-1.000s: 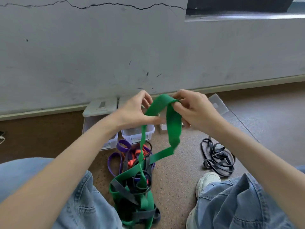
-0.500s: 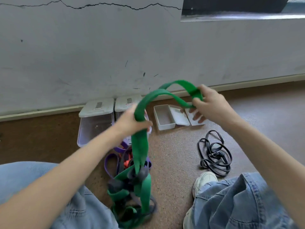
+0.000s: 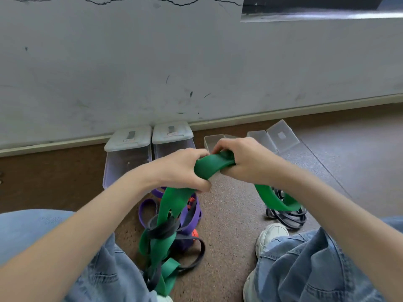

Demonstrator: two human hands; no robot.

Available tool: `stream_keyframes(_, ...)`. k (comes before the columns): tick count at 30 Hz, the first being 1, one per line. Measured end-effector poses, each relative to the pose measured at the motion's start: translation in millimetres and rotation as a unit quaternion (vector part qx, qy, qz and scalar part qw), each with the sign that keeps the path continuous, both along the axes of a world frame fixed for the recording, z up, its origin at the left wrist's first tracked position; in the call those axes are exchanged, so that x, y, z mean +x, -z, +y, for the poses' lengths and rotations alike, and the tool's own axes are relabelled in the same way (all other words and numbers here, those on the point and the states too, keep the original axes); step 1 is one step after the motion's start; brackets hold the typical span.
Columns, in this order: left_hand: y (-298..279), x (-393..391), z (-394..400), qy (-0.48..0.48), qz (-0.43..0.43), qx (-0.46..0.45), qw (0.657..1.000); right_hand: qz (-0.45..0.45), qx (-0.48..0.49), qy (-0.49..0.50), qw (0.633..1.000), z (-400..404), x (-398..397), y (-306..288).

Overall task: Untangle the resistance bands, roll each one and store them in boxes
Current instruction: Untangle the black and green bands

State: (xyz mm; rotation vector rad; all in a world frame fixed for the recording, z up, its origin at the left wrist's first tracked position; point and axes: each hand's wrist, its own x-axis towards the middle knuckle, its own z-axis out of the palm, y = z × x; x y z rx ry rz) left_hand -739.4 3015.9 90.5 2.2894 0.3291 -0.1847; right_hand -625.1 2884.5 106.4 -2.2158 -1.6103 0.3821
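Note:
A wide green resistance band [image 3: 209,166] runs between both hands. My left hand [image 3: 185,168] grips it on the left and my right hand [image 3: 239,158] grips it on the right, knuckles almost touching. From my left hand the band drops into a tangled pile [image 3: 170,232] of green, purple, dark grey and orange bands on the floor between my knees. A free green loop [image 3: 277,201] hangs below my right wrist.
Two lidded clear boxes [image 3: 128,153] [image 3: 172,138] stand against the wall. Two small open boxes [image 3: 212,140] [image 3: 274,136] lie to their right. A thin black band bundle [image 3: 287,216] lies by my white shoe [image 3: 270,236]. Brown floor stretches to the right.
My hands were spread apart with the green band arched between them; they have come together and lower, bunching the band. A green loop now hangs under my right wrist.

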Motion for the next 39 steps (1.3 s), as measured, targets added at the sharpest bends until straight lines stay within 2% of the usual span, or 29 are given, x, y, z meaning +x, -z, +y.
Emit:
stream_keyframes(2, 9.8, 1.9, -0.8, -0.029, -0.056, -0.001, 0.998, 0.074, 0.022, 0.05, 0.996, 0.3, 6.7, -3.9)
stream_keyframes(5, 37.2, 5.0, -10.8, -0.11, -0.135, -0.007, 0.985, 0.236, 0.112, 0.096, 0.96, -0.7, 8.4, -10.1)
stream_keyframes(7, 64.9, 3.9, -14.5, -0.137, -0.108, 0.037, 0.984, 0.331, 0.179, 0.102, 0.921, -3.4, 10.1, -17.6)
stream_keyframes(8, 78.3, 1.9, -14.7, -0.136, -0.074, 0.027, 0.988, 0.366, 0.21, 0.105, 0.9, -5.3, 11.1, -21.1)
stream_keyframes(11, 95.5, -4.2, -12.7, -0.108, 0.004, -0.073, 0.991, 0.404, 0.262, 0.123, 0.868, -8.7, 13.4, -24.2)
stream_keyframes(13, 83.6, -3.7, -6.0, -0.064, -0.005, -0.107, 0.992, 0.416, 0.278, 0.155, 0.852, -10.2, 20.4, -24.7)
stream_keyframes(15, 51.7, -1.7, 7.4, -0.098, -0.073, -0.18, 0.976, 0.379, 0.26, 0.188, 0.868, -14.3, 32.7, -27.8)
stream_keyframes(17, 10.4, -4.5, 24.8, -0.145, -0.189, -0.315, 0.919, 0.294, 0.179, 0.186, 0.92, -18.9, 43.7, -29.1)
stream_keyframes(18, -5.0, -6.8, 32.4, -0.139, -0.234, -0.34, 0.9, 0.254, 0.117, 0.168, 0.945, -21.1, 45.2, -26.5)
stream_keyframes(19, -13.8, -8.5, 35.4, -0.125, -0.244, -0.311, 0.91, 0.222, 0.037, 0.139, 0.964, -22.3, 44.2, -21.5)
stream_keyframes(20, -15.3, -9.5, 33.7, -0.114, -0.207, -0.242, 0.941, 0.195, -0.059, 0.101, 0.974, -23.4, 42.4, -14.7)
stream_keyframes(21, -9.7, -9.0, 28.0, -0.098, -0.128, -0.152, 0.975, 0.176, -0.15, 0.063, 0.971, -24.4, 40.5, -7.0)
stream_keyframes(22, -1.1, -8.0, 19.3, -0.074, -0.041, -0.087, 0.993, 0.174, -0.207, 0.04, 0.962, -25.7, 37.6, -1.7)
stream_keyframes(23, 6.8, -6.3, 11.0, -0.054, 0.011, -0.059, 0.997, 0.188, -0.22, 0.035, 0.957, -26.2, 35.8, 0.4)
stream_keyframes(24, 11.6, -3.1, 4.5, -0.042, 0.019, -0.058, 0.997, 0.213, -0.2, 0.043, 0.955, -26.8, 35.6, 0.0)
stream_keyframes(26, 8.9, 2.7, 0.1, -0.034, -0.028, -0.086, 0.995, 0.255, -0.145, 0.063, 0.954, -30.6, 41.1, -0.6)
stream_keyframes(28, -3.5, 3.3, 3.4, -0.04, -0.073, -0.103, 0.991, 0.256, -0.123, 0.066, 0.957, -34.6, 46.7, -1.0)
stream_keyframes(31, -14.7, 2.6, 15.1, -0.107, -0.109, -0.075, 0.985, 0.237, -0.075, 0.105, 0.963, -33.6, 50.9, -2.2)
stream_keyframes(33, -17.4, 3.4, 18.6, -0.104, -0.074, -0.031, 0.991, 0.252, 0.015, 0.132, 0.959, -28.4, 49.8, -3.2)
stream_keyframes(35, -15.0, 4.9, 12.2, -0.02, 0.044, 0.041, 0.998, 0.221, 0.081, 0.067, 0.97, -22.4, 41.2, -3.2)
stream_keyframes(37, -7.1, 6.3, 1.9, 0.061, 0.119, 0.069, 0.989, 0.165, 0.031, -0.032, 0.985, -16.9, 28.7, 4.2)
stream_keyframes(39, -8.1, 6.1, -1.1, 0.064, 0.099, 0.024, 0.993, 0.12, -0.038, -0.089, 0.988, -12.3, 15.7, 15.5)
